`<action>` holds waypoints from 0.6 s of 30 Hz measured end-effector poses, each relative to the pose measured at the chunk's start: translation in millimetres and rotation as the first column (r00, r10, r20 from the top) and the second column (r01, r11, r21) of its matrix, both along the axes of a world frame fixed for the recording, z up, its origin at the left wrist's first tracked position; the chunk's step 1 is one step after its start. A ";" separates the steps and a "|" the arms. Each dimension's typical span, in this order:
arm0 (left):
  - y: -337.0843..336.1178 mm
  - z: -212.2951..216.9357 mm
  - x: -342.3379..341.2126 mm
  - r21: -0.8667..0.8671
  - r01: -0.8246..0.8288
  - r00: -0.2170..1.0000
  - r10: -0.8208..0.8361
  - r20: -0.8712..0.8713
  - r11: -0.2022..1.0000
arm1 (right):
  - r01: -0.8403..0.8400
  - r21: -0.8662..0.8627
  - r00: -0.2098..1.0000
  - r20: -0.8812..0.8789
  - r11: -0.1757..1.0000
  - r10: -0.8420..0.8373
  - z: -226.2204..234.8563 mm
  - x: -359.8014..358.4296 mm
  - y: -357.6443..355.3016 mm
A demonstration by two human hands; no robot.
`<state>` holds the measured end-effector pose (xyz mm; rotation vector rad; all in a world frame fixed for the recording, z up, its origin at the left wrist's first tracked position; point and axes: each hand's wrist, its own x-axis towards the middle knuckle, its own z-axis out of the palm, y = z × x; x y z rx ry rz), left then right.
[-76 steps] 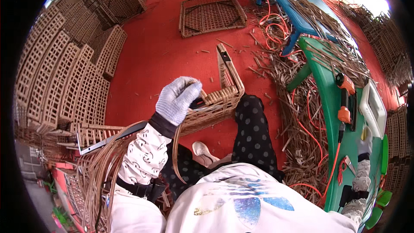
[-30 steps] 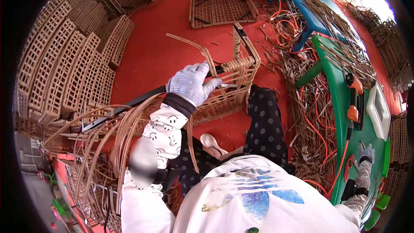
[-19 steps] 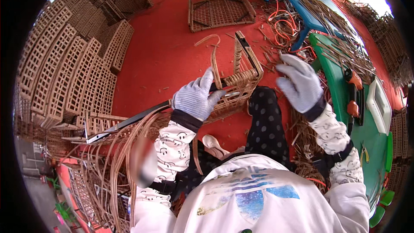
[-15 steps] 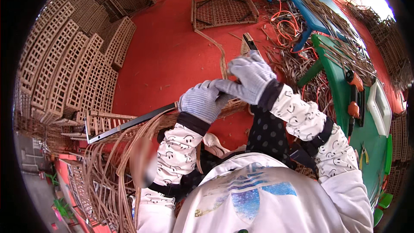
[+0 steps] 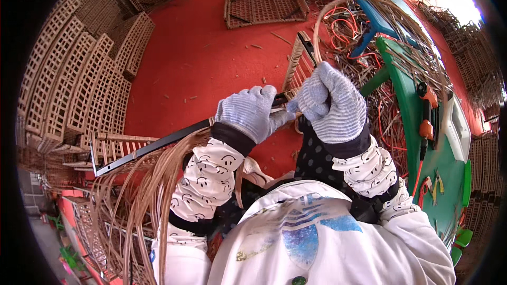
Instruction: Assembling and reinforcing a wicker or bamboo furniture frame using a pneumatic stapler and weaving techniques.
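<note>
A black metal frame partly wrapped in brown strips lies slantwise in front of me, its far end beyond my right hand. My left hand, in a grey striped glove, is closed over the frame's bar, its thumb pointing toward the right hand. My right hand, gloved alike, is closed in a pinch beside the bar. From its fingers a long brown rattan-like strip rises and arcs over to the right. A bundle of loose strips hangs by my left forearm.
Stacks of woven panels line the left. One woven tray lies on the red floor ahead. At right, a green table carries an orange-and-black power tool, a white plastic piece and pliers. A blue bench stands behind it.
My right hand has moved right and down, off the left hand. The strip that ran forward across the floor now arcs up to the right. My left hand stays on the bar.
</note>
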<state>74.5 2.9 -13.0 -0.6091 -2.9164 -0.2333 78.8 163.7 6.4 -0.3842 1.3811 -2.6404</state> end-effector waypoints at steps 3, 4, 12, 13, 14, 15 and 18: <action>5.0 2.3 3.1 0.082 0.007 1.000 -0.009 0.022 0.997 | 0.284 0.473 0.934 -0.334 0.834 -0.129 5.4 -1.0 -5.3; 6.8 3.7 2.7 0.056 -0.016 0.999 0.013 0.051 0.998 | 0.291 0.478 0.933 -0.334 0.829 -0.135 9.0 0.3 -7.1; 2.3 -11.9 6.8 0.082 -0.027 0.994 0.035 -0.099 0.996 | 0.590 0.512 0.622 -0.781 0.624 0.052 41.0 8.0 -19.0; 1.2 -11.5 3.4 0.086 -0.014 0.996 0.022 -0.091 0.996 | 0.626 0.505 0.578 -0.812 0.595 0.080 44.9 7.0 -17.8; -5.0 -6.5 3.4 0.105 0.009 0.992 0.005 -0.128 0.994 | 0.505 0.650 0.693 -0.698 0.568 0.183 60.0 7.8 -21.7; -4.5 -9.3 -3.2 0.131 0.052 0.988 -0.032 -0.154 0.990 | 0.559 0.698 0.690 -0.691 0.448 0.214 67.5 1.3 -22.5; -17.8 -12.5 -35.3 0.031 0.043 0.978 -0.035 -0.204 0.999 | 0.392 0.734 0.803 -0.567 0.555 0.182 61.5 -33.8 -33.1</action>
